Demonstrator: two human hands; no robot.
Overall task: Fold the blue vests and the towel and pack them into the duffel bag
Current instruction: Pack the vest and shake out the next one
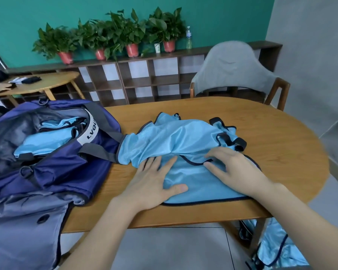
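My purple duffel bag (53,164) sits unzipped on the left of the wooden table (281,145). Folded blue vests (47,141) lie inside it (I can't count how many). One more blue vest (185,145) lies crumpled on the table, just beside the bag. It is thin, shiny mesh with dark edges. My left hand (154,184) and right hand (232,168) press flat on it, fingers straight, not grabbing. A gray towel (230,65) hangs over the chair.
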